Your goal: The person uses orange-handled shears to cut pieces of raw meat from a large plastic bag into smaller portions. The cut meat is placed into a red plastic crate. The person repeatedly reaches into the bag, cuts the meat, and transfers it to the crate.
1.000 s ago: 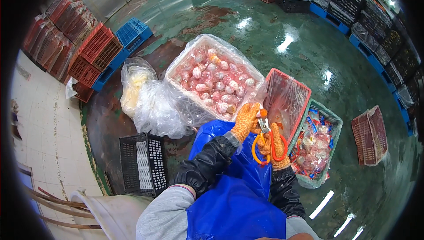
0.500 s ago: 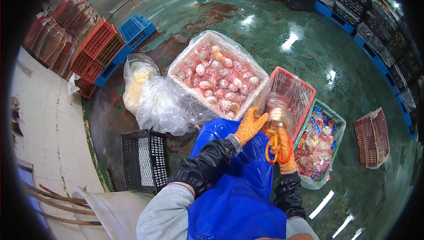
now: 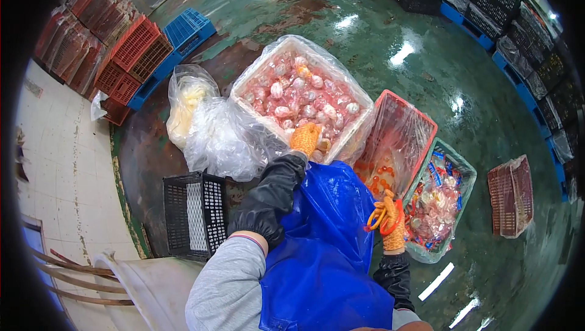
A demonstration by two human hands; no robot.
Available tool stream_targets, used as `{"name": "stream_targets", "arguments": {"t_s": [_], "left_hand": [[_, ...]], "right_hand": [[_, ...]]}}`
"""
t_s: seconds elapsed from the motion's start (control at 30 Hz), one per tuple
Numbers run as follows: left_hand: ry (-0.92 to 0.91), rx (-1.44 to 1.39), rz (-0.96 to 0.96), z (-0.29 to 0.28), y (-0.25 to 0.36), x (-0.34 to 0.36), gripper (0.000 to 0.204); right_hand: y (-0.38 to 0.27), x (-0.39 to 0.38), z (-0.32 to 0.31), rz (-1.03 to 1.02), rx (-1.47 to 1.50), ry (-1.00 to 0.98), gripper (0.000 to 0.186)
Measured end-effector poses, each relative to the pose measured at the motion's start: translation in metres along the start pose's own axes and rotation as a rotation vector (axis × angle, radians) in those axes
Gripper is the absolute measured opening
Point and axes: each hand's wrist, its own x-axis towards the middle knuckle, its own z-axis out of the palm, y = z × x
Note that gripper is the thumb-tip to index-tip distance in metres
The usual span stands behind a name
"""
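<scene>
My left hand point(image 3: 306, 139), in an orange patterned glove, reaches into the near edge of a plastic-lined white crate point(image 3: 362, 121) of wrapped, round pale-pink items point(image 3: 281, 111); its fingers are mostly hidden there. My right hand point(image 3: 393, 224), also gloved, grips orange-handled scissors point(image 3: 381, 214) beside the near corner of a plastic-lined red crate point(image 3: 405, 127) holding several small round orange items point(image 3: 384, 169). Right of it, a green crate point(image 3: 464, 178) holds colored wrappers and pinkish scraps. My blue apron point(image 3: 326, 282) lies between my arms.
Bundled clear bags point(image 3: 222, 136) lie at left, above a black crate point(image 3: 183, 215). A reddish crate point(image 3: 509, 197) lies on the wet floor at right. Crates on blue pallets point(image 3: 143, 81) stand at back left, with black crate stacks point(image 3: 484, 8) at back right. A pale container point(image 3: 140, 282) is at lower left.
My left hand has moved from beside the scissors, up and left into the white crate. My right hand and scissors have dropped lower. The blurred item above the red crate is gone from there.
</scene>
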Motion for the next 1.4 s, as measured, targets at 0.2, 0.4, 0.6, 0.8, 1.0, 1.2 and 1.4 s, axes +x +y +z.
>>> {"name": "stream_targets", "arguments": {"t_s": [0.2, 0.4, 0.6, 0.8, 1.0, 1.2, 1.4], "left_hand": [[-0.038, -1.78, -0.388, -0.003, 0.019, -0.043, 0.025], [-0.054, -1.98, -0.405, 0.005, 0.073, -0.085, 0.027], [-0.332, -2.127, -0.417, -0.004, 0.094, -0.114, 0.028], [-0.544, -1.873, -0.334, 0.006, 0.099, -0.147, 0.028], [-0.892, -1.11, -0.059, -0.062, 0.113, -0.137, 0.04], [-0.733, -1.069, -0.028, -0.044, 0.116, -0.148, 0.039], [-0.647, -1.157, -0.154, -0.047, 0.123, -0.16, 0.034]], "right_hand": [[-0.004, 0.013, 0.054, -0.705, -0.94, -0.003, 0.044], [-0.031, -0.005, 0.128, -1.035, -1.003, 0.084, 0.05], [-0.014, 0.007, 0.116, -0.976, -0.853, 0.063, 0.048], [-0.029, 0.012, 0.089, -0.37, -0.038, -0.182, 0.044], [-0.06, -0.011, 0.088, -0.462, -0.402, -0.286, 0.043], [-0.058, -0.018, 0.101, -0.409, -0.339, -0.393, 0.038], [-0.054, -0.015, 0.104, -0.351, -0.225, -0.411, 0.036]]}}
